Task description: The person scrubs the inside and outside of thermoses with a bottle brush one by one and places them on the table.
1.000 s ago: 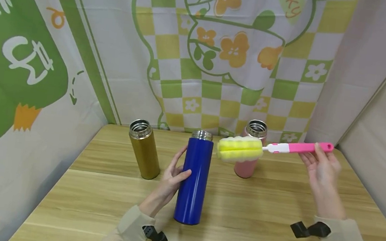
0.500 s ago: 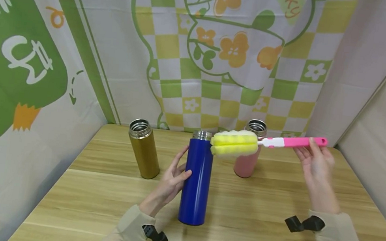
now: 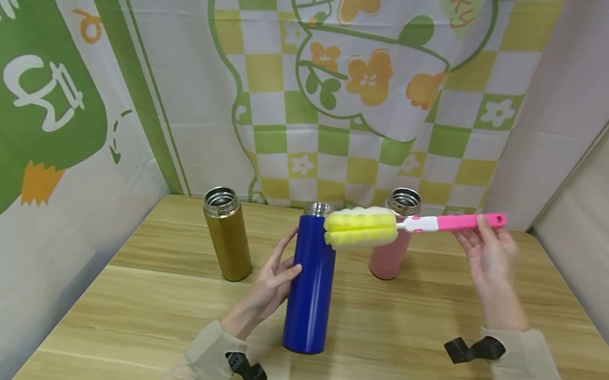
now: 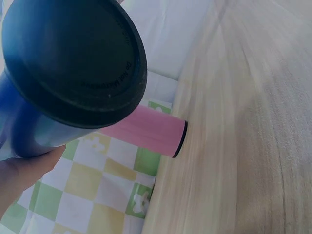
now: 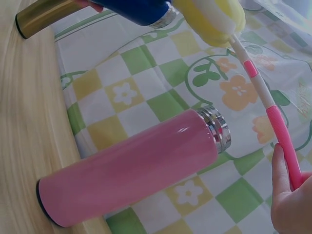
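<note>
Before a checked cloth, on the wooden table, we have a gold bottle uncapped at left, then our left hand wrapped around a blue bottle held clear of the table. The sponge brush hangs nearly level beside that open neck, touching or not we cannot tell, with a pink bottle on the far side and our right hand pinching the handle; we would do best to steady the blue bottle and tilt the brush in line with its neck.

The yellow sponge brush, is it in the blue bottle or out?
Out. In the head view, the yellow sponge brush shows its whole sponge end, covering part of the blue bottle.
</note>
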`<state>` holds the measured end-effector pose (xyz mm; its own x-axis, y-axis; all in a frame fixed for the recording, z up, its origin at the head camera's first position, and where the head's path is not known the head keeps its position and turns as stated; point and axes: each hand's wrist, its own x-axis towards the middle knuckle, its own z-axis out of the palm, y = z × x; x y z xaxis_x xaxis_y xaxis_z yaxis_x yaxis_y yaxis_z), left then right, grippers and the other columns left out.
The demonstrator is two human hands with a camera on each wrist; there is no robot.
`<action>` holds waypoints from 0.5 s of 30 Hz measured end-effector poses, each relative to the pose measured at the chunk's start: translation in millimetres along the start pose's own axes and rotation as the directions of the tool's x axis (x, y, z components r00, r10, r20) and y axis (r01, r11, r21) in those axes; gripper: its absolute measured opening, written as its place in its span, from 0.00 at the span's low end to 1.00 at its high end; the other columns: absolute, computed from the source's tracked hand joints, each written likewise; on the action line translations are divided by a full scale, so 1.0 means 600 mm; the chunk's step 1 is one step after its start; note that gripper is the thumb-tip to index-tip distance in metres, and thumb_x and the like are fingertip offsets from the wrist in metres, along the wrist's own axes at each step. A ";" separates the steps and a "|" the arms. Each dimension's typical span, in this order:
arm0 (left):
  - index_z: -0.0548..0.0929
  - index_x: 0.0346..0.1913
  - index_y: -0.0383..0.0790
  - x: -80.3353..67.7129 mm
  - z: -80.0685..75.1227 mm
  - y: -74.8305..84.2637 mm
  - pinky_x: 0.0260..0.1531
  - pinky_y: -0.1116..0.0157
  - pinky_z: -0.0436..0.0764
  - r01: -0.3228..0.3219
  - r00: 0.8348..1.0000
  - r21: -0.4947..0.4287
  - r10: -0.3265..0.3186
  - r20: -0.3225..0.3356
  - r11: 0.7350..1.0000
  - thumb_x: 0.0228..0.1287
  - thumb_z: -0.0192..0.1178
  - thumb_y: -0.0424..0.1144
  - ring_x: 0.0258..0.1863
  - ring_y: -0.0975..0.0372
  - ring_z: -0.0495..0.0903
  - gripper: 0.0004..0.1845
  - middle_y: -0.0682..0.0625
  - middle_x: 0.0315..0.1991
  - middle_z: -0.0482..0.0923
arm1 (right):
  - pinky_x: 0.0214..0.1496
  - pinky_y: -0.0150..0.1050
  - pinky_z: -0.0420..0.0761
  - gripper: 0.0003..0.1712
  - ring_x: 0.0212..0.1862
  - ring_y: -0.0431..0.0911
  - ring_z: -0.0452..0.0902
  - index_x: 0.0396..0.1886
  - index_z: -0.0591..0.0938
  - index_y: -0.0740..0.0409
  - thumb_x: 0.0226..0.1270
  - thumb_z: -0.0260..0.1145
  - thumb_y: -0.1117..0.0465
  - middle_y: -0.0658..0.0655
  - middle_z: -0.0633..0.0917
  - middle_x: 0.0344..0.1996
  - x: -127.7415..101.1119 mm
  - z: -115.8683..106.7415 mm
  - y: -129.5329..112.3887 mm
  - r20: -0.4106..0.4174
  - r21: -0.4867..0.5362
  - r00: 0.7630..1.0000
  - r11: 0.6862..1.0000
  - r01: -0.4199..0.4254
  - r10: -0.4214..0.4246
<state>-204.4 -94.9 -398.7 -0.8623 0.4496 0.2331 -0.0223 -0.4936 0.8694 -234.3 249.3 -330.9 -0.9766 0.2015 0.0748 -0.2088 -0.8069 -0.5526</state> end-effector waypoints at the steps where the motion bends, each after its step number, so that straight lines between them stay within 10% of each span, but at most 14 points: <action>1: 0.40 0.69 0.51 0.000 0.000 0.001 0.46 0.57 0.72 0.000 1.000 -0.003 0.000 -0.001 1.000 0.64 0.45 0.28 0.50 0.55 0.72 0.36 0.38 0.58 0.60 | 0.41 0.41 0.78 0.09 0.31 0.52 0.80 0.35 0.69 0.66 0.56 0.60 0.71 0.64 0.80 0.29 -0.001 -0.001 0.001 0.002 -0.017 1.000 1.000 -0.005 0.005; 15: 0.40 0.69 0.54 0.007 0.009 0.016 0.49 0.56 0.70 0.027 0.998 -0.018 -0.028 -0.051 0.999 0.65 0.40 0.27 0.51 0.54 0.71 0.35 0.31 0.62 0.51 | 0.42 0.37 0.78 0.08 0.31 0.48 0.79 0.37 0.71 0.65 0.58 0.59 0.70 0.60 0.79 0.30 -0.014 -0.029 0.017 0.026 -0.189 0.997 0.979 -0.071 0.078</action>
<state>-205.2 -93.8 -386.8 -0.8862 0.4244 0.1859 -0.0549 -0.4945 0.8675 -227.4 249.0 -351.9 -0.9909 0.1240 0.0529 -0.1251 -0.6997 -0.7034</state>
